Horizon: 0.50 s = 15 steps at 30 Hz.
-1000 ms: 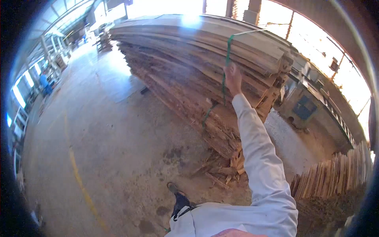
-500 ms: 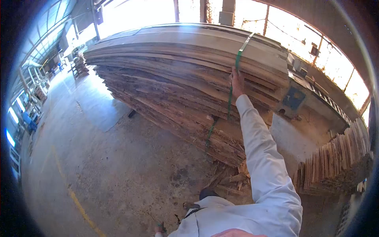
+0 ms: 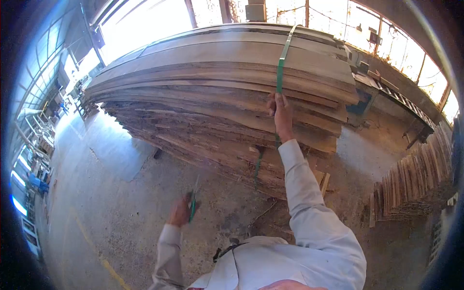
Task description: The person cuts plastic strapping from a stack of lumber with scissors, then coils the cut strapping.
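Observation:
A tall stack of rough wooden boards [image 3: 208,99] stands in front of me, with a green strap [image 3: 281,72] running over its top and down its near side. Against the side of the stack, my right hand [image 3: 282,113] is closed on that strap. Lower and to the left, over the concrete floor, my left hand [image 3: 180,211] is closed around a thin green tool [image 3: 193,205], whose slim pale tip points upward. Exactly what kind of tool it is cannot be made out.
A second row of upright boards [image 3: 411,179] stands at the right. Behind it lies a ladder-like metal frame [image 3: 406,104]. Concrete floor [image 3: 121,203] with a yellow line [image 3: 92,241] stretches to the left. Small wood scraps lie at the stack's foot.
My left hand has risen from the bottom edge into view with the green tool. My right hand remains at the strap, while the whole view has shifted slightly.

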Each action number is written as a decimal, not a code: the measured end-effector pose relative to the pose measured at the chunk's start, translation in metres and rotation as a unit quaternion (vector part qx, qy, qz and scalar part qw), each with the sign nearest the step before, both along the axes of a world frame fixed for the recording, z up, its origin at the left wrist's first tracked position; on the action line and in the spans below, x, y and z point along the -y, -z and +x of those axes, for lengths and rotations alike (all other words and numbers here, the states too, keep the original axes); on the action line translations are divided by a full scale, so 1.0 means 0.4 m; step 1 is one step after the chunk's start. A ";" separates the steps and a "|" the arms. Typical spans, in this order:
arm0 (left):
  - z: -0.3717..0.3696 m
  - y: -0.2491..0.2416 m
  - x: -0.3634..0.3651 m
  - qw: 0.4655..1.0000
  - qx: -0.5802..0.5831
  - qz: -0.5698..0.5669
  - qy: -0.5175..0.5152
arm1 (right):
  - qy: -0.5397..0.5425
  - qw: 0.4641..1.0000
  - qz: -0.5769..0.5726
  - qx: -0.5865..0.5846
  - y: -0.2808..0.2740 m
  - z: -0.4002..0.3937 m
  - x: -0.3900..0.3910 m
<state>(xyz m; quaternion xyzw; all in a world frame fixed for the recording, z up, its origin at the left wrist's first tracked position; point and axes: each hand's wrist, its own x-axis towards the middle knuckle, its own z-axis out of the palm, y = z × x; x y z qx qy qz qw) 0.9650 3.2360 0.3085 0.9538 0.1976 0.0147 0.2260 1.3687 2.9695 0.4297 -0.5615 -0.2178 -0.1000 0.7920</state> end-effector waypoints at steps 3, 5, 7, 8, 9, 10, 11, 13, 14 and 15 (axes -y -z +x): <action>0.201 -0.164 -0.009 0.975 0.108 0.136 0.138 | -0.026 1.000 0.012 -0.008 0.012 -0.016 0.009; 0.317 -0.264 0.010 0.964 0.123 0.161 0.171 | -0.034 0.999 0.010 -0.019 0.019 -0.014 0.012; 0.419 -0.372 0.060 0.961 0.126 0.176 0.174 | -0.035 0.999 0.004 -0.019 0.015 -0.011 0.016; 0.469 -0.395 0.068 0.952 0.135 0.197 0.191 | -0.032 0.999 -0.002 -0.015 0.013 -0.011 0.020; 0.515 -0.415 0.073 0.942 0.145 0.218 0.208 | -0.028 1.000 -0.008 -0.011 0.011 -0.013 0.025; 0.558 -0.434 0.077 0.932 0.155 0.239 0.225 | -0.030 0.999 -0.019 -0.015 0.007 -0.016 0.028; 0.602 -0.456 0.090 0.934 0.128 0.242 0.228 | -0.031 0.999 -0.029 -0.018 0.006 -0.019 0.033; 0.684 -0.507 0.118 0.936 0.078 0.248 0.236 | -0.042 0.998 -0.033 -0.016 0.006 -0.008 0.035; 0.712 -0.526 0.127 0.932 0.098 0.237 0.256 | -0.052 0.998 -0.027 -0.013 0.015 -0.001 0.035; 0.733 -0.541 0.135 0.927 0.116 0.225 0.277 | -0.063 0.998 -0.022 -0.010 0.021 0.003 0.038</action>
